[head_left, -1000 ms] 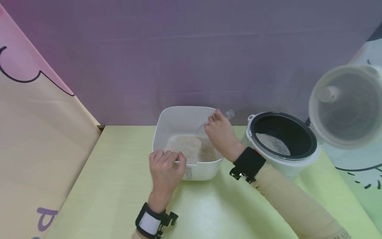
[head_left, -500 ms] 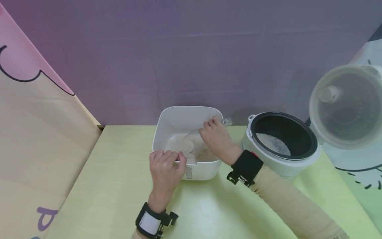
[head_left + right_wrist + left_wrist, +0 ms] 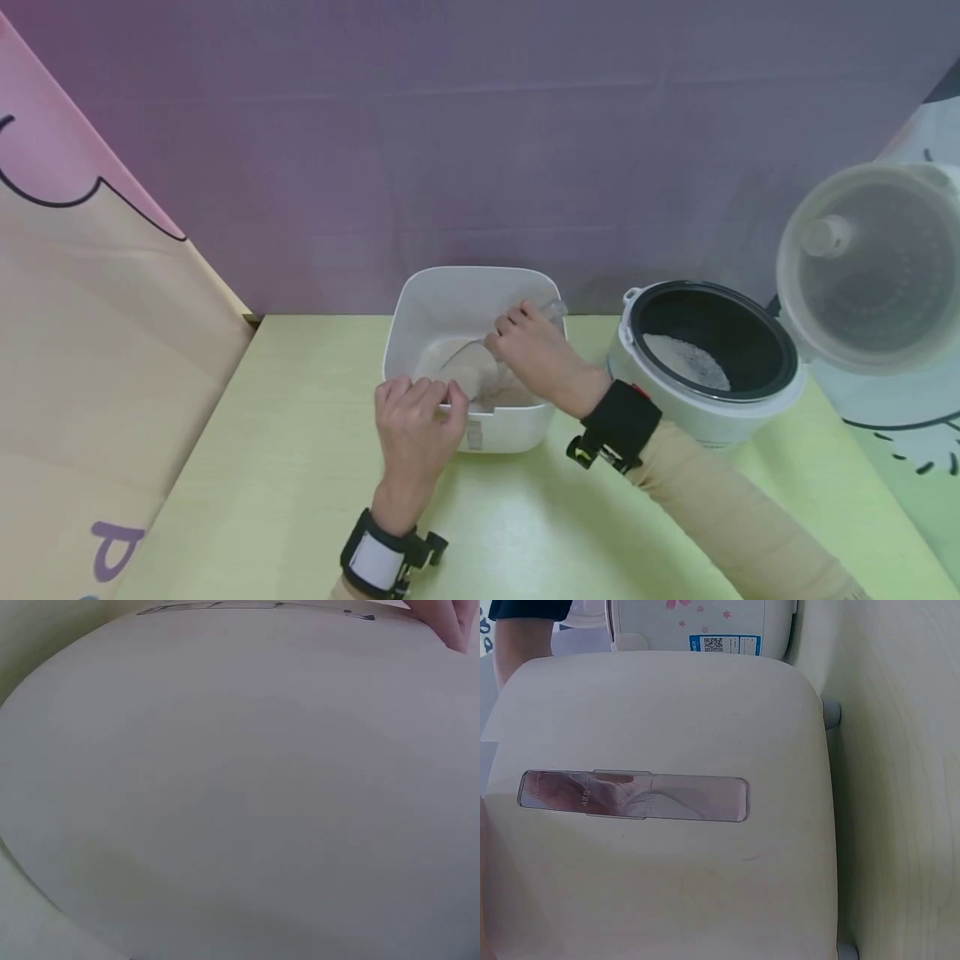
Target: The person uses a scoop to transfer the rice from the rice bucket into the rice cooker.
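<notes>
In the head view a white rice bin stands on the table with loose rice in it. My left hand grips the near left part of its rim. My right hand is inside the bin's right half and holds a clear scoop by its handle, whose end sticks out behind the hand. The scoop's bowl is down in the rice, which shows through it; the fingers hide part of the handle. In the left wrist view the bin's outer wall carries a clear window strip. The same wall fills the right wrist view.
Right of the bin stands a white rice cooker, lid raised, with white rice in its dark inner pot. A purple-grey cloth backdrop rises behind the table. A printed panel stands at the left.
My right hand has moved down and slightly left, pushing the scoop from the bin's right side into the rice, towards the near left. The left hand has stayed on the rim.
</notes>
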The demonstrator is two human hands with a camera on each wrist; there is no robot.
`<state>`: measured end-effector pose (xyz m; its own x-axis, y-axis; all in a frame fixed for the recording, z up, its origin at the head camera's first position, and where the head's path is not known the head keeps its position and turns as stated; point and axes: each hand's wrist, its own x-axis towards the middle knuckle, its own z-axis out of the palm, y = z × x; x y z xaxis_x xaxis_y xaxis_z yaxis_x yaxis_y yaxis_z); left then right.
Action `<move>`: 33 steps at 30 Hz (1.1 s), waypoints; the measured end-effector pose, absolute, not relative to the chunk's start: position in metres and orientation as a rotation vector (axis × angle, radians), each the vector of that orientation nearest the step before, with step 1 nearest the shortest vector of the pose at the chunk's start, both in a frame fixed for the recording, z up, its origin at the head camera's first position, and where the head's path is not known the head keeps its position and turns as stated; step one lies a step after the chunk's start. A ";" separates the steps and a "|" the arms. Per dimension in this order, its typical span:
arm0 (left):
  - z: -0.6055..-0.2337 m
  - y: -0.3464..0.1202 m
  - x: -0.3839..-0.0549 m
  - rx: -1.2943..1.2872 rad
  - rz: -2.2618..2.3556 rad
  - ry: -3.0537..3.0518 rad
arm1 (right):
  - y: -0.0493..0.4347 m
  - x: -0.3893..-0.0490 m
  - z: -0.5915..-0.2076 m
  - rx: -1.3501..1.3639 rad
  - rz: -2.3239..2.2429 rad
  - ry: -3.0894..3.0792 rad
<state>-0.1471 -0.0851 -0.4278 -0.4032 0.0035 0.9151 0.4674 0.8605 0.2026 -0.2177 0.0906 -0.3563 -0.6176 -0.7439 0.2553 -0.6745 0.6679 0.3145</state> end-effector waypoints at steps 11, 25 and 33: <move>-0.428 -0.084 -0.147 -0.346 -0.530 -1.916 | 0.093 -0.213 -0.353 1.239 -0.155 -2.608; -0.428 -0.085 -0.147 -0.356 -0.536 -1.931 | 0.095 -0.211 -0.349 1.319 -0.039 -2.625; -0.428 -0.085 -0.147 -0.352 -0.528 -1.929 | 0.094 -0.206 -0.340 1.322 -0.029 -2.653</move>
